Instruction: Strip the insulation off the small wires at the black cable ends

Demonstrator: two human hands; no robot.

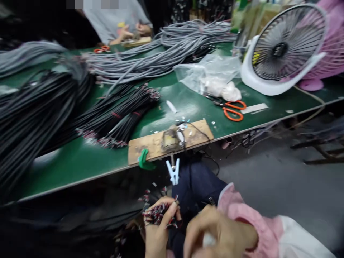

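My left hand [158, 225] is closed around a bundle of cable ends [158, 214] with red, white and black wires, low in front of my lap. Beside it on the right, my right hand [220, 229] is blurred, its fingers curled; a thin metallic tip shows behind it, and what the hand holds, if anything, is unclear. Above my hands, a small motor-like device [170, 139] sits on a wooden board [145, 143] at the table edge. A light-blue clip [173, 172] hangs from its shaft. A green piece [145, 160] is at the board's front edge.
Black cables [40, 111] and grey cables [150, 59] lie on the green table [107, 168]. Orange-handled scissors [233, 109], a plastic bag [209, 70] and a white fan [279, 53] stand or lie to the right. Across the table, another person's hands [131, 32] are at work.
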